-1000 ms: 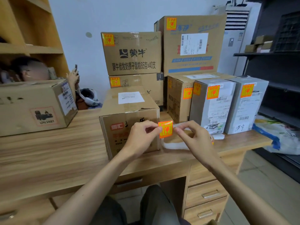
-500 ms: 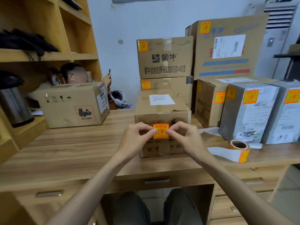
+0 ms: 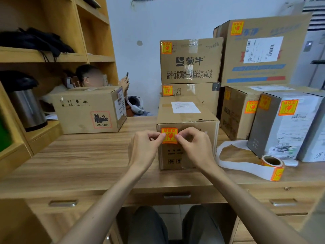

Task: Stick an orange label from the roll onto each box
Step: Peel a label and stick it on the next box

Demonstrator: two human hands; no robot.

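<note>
An orange label is held against the upper left of the front face of a brown cardboard box in the middle of the desk. My left hand pinches the label's left edge and my right hand pinches its right edge. The label roll lies on the desk to the right, with a loop of white backing strip trailing from it. Several boxes behind and to the right carry orange labels. A box marked UN3481 at the left shows no orange label.
Stacked cartons stand behind the middle box, grey parcels at the right. A wooden shelf unit with a metal kettle fills the left. A person holding a phone sits behind the left box. Desk drawers lie below the desk edge.
Both hands carried the label from in front of the box up to its upper left front face. The view swung left, bringing the roll and shelf into sight.
</note>
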